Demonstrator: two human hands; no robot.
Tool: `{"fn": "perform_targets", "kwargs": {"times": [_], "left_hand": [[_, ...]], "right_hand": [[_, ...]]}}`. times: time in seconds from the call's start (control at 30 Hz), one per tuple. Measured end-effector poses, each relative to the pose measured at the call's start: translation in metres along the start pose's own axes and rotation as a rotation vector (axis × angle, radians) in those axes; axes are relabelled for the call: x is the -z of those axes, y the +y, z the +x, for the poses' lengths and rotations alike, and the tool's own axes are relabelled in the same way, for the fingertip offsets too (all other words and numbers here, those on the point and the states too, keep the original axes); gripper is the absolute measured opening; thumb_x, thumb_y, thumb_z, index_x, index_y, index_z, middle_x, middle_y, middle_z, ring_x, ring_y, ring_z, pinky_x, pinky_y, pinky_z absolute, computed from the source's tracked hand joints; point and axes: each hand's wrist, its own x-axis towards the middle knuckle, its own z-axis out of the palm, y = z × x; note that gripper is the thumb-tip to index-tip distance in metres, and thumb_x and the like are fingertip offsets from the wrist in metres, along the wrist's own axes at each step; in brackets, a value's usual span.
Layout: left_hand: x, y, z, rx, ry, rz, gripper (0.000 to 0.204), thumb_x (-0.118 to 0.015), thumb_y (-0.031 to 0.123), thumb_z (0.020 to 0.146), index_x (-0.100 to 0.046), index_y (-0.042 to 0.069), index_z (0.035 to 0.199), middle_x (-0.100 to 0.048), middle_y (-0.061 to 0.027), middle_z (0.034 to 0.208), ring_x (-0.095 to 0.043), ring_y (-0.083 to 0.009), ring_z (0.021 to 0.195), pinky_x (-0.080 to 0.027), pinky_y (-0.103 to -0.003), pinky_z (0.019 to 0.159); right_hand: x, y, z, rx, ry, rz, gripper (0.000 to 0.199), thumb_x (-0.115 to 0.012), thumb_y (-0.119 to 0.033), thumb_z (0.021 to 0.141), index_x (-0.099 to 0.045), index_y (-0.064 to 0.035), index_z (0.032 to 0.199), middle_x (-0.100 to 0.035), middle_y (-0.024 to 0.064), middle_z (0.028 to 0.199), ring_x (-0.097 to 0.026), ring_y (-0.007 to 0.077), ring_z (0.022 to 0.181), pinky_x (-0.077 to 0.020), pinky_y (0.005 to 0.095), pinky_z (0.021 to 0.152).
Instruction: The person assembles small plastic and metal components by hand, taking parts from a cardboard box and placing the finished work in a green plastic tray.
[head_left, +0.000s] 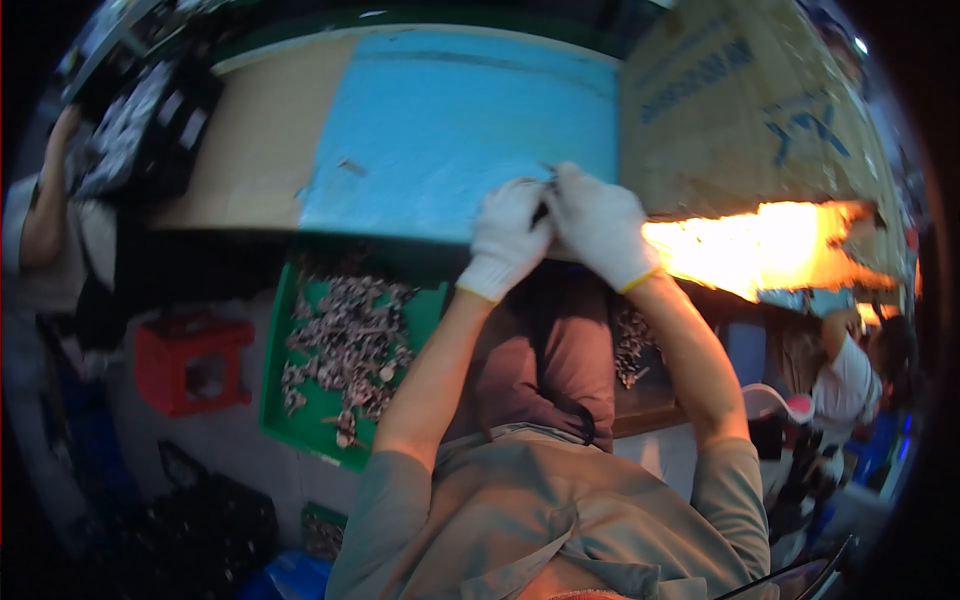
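My left hand (507,232) and my right hand (600,222), both in white knitted gloves, meet at the near edge of a light-blue work surface (450,130). Their fingers are closed and pinched together around a small dark part (547,169), whose tip just shows past the fingertips. Most of it is hidden by the gloves, so its exact kind cannot be told. A small greyish piece (352,166) lies on the blue surface, left of my hands. Below and to the left, a green tray (277,390) holds a heap of small metal parts (345,335).
A big cardboard box (740,130) stands at the right, with a very bright glow (750,250) below it. More metal parts (630,345) lie beside my right thigh. At the left are a red stool (190,365) and a black crate (150,130). Other people sit at both sides.
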Motion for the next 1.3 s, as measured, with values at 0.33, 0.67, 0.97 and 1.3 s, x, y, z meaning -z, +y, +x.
{"fn": "perform_targets", "kwargs": {"times": [0.33,0.67,0.97,1.3], "left_hand": [[-0.010,0.060,0.035,0.640,0.143,-0.884,0.082,-0.074,0.036,0.089,-0.039,-0.006,0.150,-0.065,-0.0222,0.124,-0.065,-0.0261,0.109,-0.052,-0.037,0.099],[-0.008,0.052,0.031,0.589,0.077,-0.846,0.057,-0.063,0.036,0.102,-0.051,-0.004,0.142,-0.062,-0.0216,0.134,-0.057,-0.0289,0.127,-0.044,-0.038,0.111],[0.100,0.033,-0.129,1.010,-0.082,-1.194,0.035,-0.052,0.030,0.108,-0.060,0.012,0.079,-0.064,-0.0035,0.090,-0.059,-0.0131,0.079,-0.047,-0.028,0.063],[0.151,0.031,-0.158,0.851,-0.027,-0.179,0.044,-0.061,0.016,0.104,-0.054,-0.009,0.140,-0.063,-0.0200,0.136,-0.060,-0.0273,0.124,-0.043,-0.037,0.110]], "right_hand": [[0.027,-0.024,0.003,-0.081,-0.200,-0.187,0.049,-0.071,-0.031,0.089,-0.057,-0.0140,0.133,-0.075,0.0189,0.101,-0.074,0.0396,0.092,-0.0591,0.0496,0.077],[-0.012,0.015,-0.003,-0.068,-0.082,-0.226,0.039,-0.069,-0.027,0.089,-0.060,-0.0027,0.119,-0.071,0.0162,0.096,-0.073,0.0353,0.080,-0.0598,0.0455,0.070],[-0.024,-0.085,-0.081,-0.009,-0.451,0.478,0.053,-0.047,-0.051,0.103,-0.057,-0.0088,0.134,-0.075,0.0149,0.091,-0.074,0.0383,0.082,-0.0592,0.0520,0.068],[-0.081,-0.081,-0.116,-0.008,-0.239,0.722,0.049,-0.059,-0.041,0.100,-0.057,-0.0070,0.136,-0.072,0.0238,0.107,-0.072,0.0415,0.093,-0.0586,0.0498,0.080]]}}
